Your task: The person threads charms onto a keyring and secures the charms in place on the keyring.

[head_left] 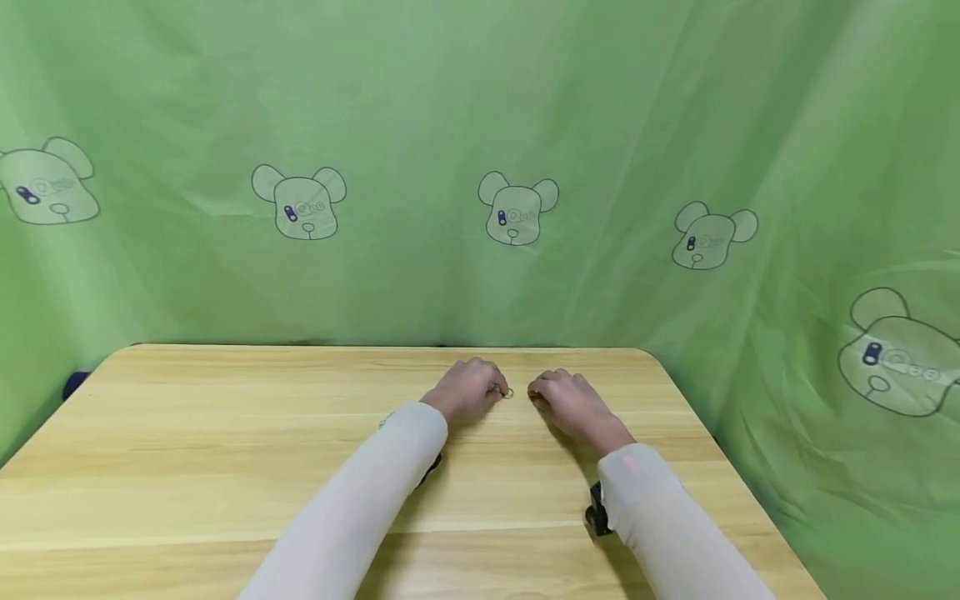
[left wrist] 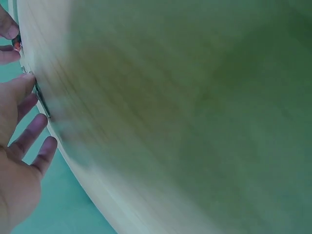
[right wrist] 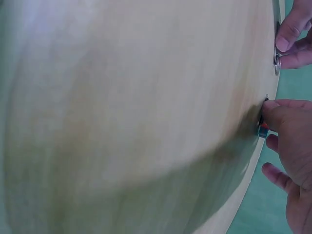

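Note:
Near the table's far side, my left hand (head_left: 468, 389) pinches a key ring between thumb and forefinger. Its round metal loop (head_left: 509, 392) sticks out toward the other hand, and a thin metal piece (left wrist: 43, 101) shows below the fingers in the left wrist view. A short distance to the right, my right hand (head_left: 572, 402) pinches a small dark charm (right wrist: 263, 130) with an orange-red part and a tiny metal eyelet (right wrist: 266, 97) at its end. Fingers cover most of both items. The loop and the charm are apart, both low over the wooden table (head_left: 225, 467).
A green cloth (head_left: 420, 100) printed with bear-head outlines hangs behind the table and along its sides. At the table's left edge a dark blue object (head_left: 75, 384) shows partly. A black wrist camera (head_left: 597, 510) sits under the right sleeve.

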`<state>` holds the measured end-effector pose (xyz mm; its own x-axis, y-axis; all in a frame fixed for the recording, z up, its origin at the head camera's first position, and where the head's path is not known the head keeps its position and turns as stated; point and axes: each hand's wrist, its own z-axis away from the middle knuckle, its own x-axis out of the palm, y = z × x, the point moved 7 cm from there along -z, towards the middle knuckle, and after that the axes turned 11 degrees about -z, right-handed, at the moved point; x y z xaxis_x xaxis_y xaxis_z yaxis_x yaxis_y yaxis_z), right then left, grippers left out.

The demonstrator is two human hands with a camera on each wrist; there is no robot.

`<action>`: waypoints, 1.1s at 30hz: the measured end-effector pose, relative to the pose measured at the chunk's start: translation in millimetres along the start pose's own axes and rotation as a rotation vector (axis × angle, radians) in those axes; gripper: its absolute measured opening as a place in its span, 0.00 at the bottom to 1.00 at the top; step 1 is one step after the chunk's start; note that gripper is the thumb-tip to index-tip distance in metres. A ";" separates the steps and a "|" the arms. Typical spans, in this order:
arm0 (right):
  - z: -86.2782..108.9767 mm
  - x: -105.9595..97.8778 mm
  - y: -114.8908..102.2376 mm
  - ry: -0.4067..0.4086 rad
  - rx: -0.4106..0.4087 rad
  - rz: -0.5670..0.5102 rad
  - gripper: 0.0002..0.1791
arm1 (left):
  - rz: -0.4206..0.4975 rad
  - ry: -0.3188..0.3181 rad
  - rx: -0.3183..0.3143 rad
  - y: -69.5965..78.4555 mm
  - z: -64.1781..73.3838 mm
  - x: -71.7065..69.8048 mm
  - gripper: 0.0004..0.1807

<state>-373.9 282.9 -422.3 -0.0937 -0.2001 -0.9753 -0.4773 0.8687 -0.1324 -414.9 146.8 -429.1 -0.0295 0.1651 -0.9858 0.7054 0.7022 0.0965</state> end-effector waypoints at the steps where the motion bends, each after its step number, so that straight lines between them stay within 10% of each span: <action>1: -0.9 0.2 0.1 -0.009 0.006 0.002 0.06 | 0.006 0.001 0.000 -0.6 -0.7 -0.1 0.11; 19: -10.5 -2.1 -4.2 -0.055 0.018 0.050 0.12 | -0.045 -0.102 -0.061 1.1 -3.4 4.7 0.10; 33: -8.7 4.3 -0.4 -0.126 0.096 0.072 0.05 | -0.064 -0.023 -0.042 2.9 0.7 -3.0 0.09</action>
<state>-381.7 277.8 -424.9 -0.0115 -0.0828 -0.9965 -0.3875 0.9191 -0.0719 -412.3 147.8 -426.0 -0.0575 0.1035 -0.9930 0.6725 0.7391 0.0381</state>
